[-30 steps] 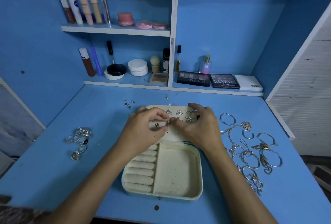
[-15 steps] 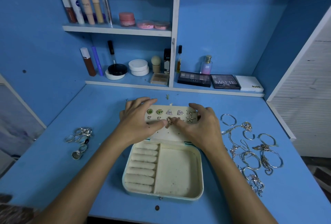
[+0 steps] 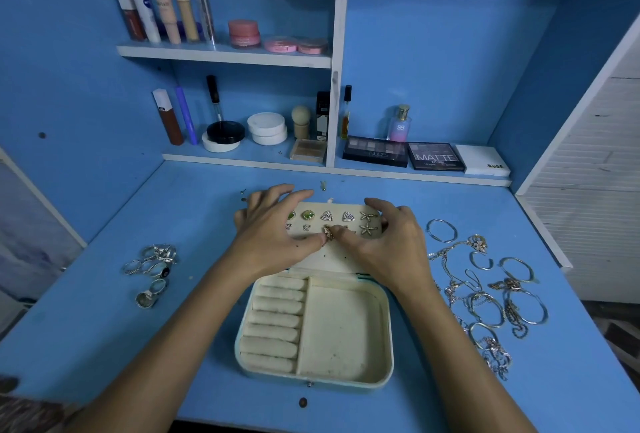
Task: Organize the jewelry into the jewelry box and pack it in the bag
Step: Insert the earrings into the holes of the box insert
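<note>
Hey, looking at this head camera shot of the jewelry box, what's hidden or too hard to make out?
- Head view: the left hand covers the left end of the earring panel.
- The gold earring between both hands' fingertips is too small to tell its shape.
- The right hand hides the panel's right edge.
- The chains are tangled; no count possible.
- No bag in view.

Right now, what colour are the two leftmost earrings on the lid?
Green stones, seen from the head camera.
</note>
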Tool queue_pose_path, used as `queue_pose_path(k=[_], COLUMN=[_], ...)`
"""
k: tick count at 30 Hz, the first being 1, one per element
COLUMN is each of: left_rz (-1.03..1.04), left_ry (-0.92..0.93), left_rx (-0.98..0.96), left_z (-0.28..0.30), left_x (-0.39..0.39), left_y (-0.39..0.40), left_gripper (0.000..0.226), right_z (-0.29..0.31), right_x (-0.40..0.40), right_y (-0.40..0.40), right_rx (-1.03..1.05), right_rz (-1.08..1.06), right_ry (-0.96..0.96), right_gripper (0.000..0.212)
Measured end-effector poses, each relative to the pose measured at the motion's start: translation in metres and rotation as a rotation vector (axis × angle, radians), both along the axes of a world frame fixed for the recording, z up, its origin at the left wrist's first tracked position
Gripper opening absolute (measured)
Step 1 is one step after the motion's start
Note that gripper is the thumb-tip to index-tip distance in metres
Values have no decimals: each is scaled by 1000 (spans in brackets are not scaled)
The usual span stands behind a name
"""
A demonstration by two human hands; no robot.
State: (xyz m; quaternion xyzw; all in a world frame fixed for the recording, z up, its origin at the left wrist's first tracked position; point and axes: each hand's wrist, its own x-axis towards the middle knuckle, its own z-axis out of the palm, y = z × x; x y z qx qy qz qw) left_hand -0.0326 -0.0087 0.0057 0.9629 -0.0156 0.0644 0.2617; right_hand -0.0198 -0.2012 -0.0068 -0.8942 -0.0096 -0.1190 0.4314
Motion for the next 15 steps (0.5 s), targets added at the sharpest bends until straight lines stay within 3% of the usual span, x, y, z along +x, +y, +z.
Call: queue_pose_path(k=[15], left_rz=[-64], left_ry=[-16], left_rx=[6], left_z=[4], left_x=[-4], left_y=[1], left_gripper=[76], right_z=[-1], right_x=[0], right_y=[0], right_rx=[18], right_rz=[-3], right_ry=[3], right_gripper=[77])
